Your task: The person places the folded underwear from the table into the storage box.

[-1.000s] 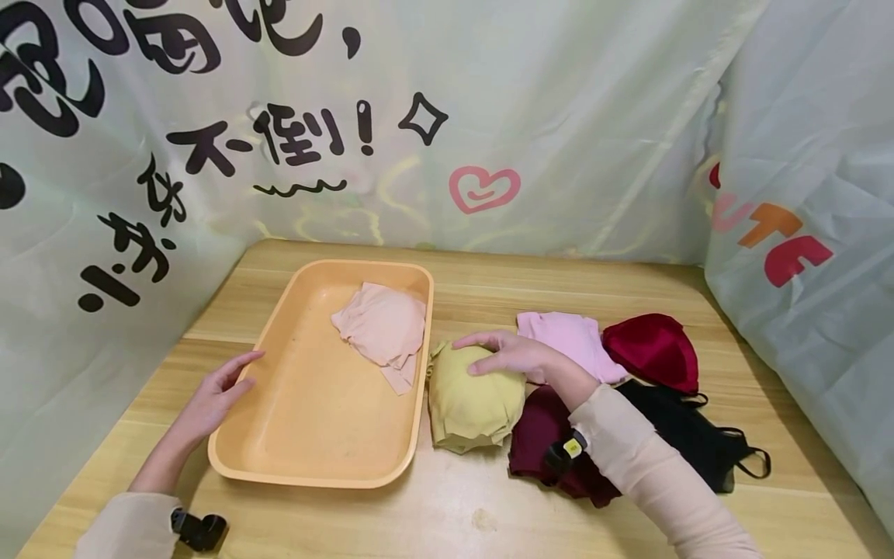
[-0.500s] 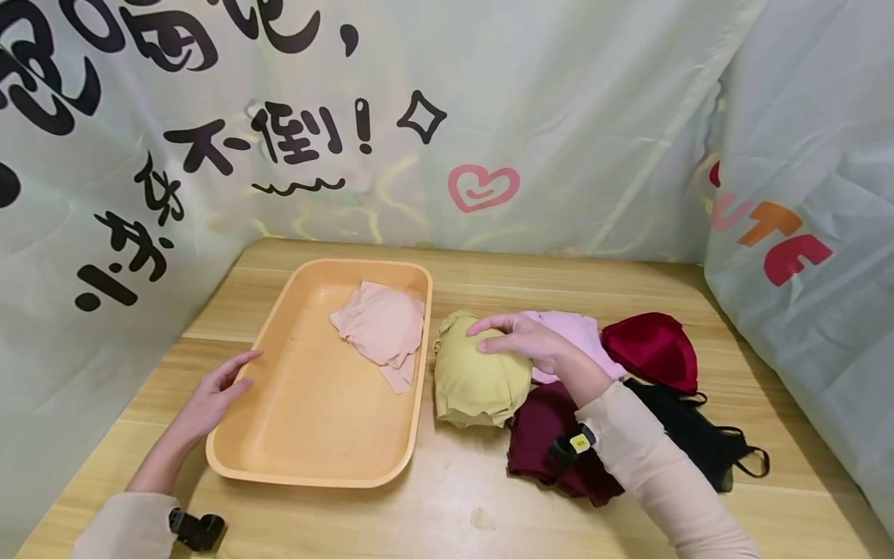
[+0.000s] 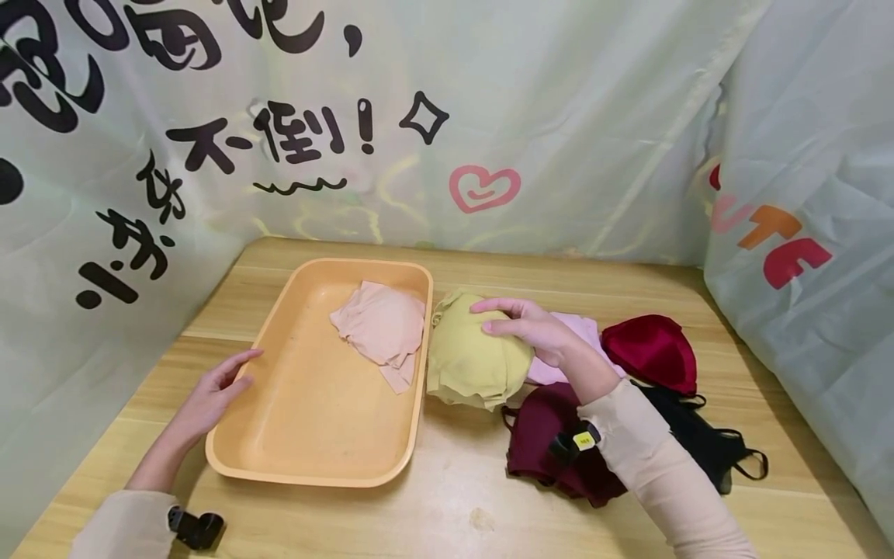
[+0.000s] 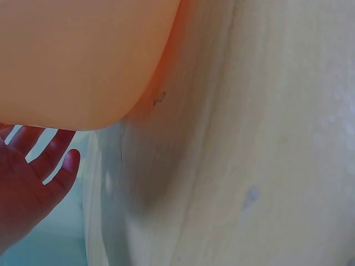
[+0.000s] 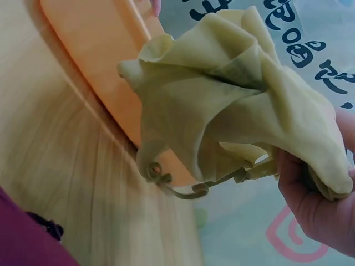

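Note:
My right hand pinches a folded yellow bra by its upper edge, holding it up just beside the right rim of an orange plastic tray. In the right wrist view, the bra hangs in loose folds with a thin curled strap or edging below. My left hand touches the tray's left rim. Its fingers look spread and loosely extended in the left wrist view, where the tray's side appears above the hand. Inside the tray lies a pale pink bra, crumpled against the far right wall.
To the right on the wooden table lie a pink cloth garment, a red satin-like bra, a black strapped garment and a maroon bra. Printed white curtains stand behind and at the sides.
My right hand has lifted the yellow bra and moved it away from me, toward the back of the table. More of the maroon bra shows. My left hand and the tray stay nearly still.

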{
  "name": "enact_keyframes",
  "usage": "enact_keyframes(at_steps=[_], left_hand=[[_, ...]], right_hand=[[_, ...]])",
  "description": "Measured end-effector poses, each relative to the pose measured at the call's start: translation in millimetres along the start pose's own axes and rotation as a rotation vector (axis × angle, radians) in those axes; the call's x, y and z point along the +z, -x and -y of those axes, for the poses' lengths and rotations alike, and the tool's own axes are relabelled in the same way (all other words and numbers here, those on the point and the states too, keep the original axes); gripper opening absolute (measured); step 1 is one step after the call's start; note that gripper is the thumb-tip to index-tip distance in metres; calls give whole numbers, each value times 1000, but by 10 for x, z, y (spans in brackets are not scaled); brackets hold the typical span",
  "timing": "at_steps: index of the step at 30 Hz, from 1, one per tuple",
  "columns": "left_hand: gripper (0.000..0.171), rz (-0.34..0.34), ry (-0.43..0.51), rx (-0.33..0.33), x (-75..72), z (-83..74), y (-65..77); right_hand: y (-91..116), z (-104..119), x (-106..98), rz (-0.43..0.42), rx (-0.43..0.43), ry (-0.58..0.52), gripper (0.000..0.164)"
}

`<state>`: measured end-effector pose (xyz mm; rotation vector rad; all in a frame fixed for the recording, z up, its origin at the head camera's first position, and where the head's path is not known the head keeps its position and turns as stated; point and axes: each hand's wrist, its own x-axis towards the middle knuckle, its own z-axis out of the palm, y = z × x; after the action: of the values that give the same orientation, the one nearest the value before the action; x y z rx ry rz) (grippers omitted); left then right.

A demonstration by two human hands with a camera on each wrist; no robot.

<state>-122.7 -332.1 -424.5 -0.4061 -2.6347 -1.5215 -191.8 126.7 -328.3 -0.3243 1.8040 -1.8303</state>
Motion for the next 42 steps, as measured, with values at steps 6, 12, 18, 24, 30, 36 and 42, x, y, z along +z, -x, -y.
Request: enact_keyframes(at_steps=[6, 12, 18, 24, 30, 36, 42], left_hand=[[39, 4, -2, 2, -7, 1, 0], [39, 7, 7, 7, -11, 17, -2], [38, 4, 1, 10, -14, 21, -16], [39, 5, -1, 8, -19, 22, -27], [39, 12, 15, 4, -14, 25, -18], [38, 3, 9, 12, -8, 28, -23], [38, 5, 13, 12, -13, 28, -21]], right_hand=[[-19, 57, 11, -18, -56, -38, 33], [-50, 107, 47, -39, -80, -65, 33], [-95, 128, 110, -54, -86, -104, 35], [-155, 113, 185, -26, -102, -135, 34], [-231, 87, 294, -25, -70, -139, 34], [-300, 63, 400, 3, -74, -144, 35], [-344, 60, 492, 22, -74, -127, 41]])
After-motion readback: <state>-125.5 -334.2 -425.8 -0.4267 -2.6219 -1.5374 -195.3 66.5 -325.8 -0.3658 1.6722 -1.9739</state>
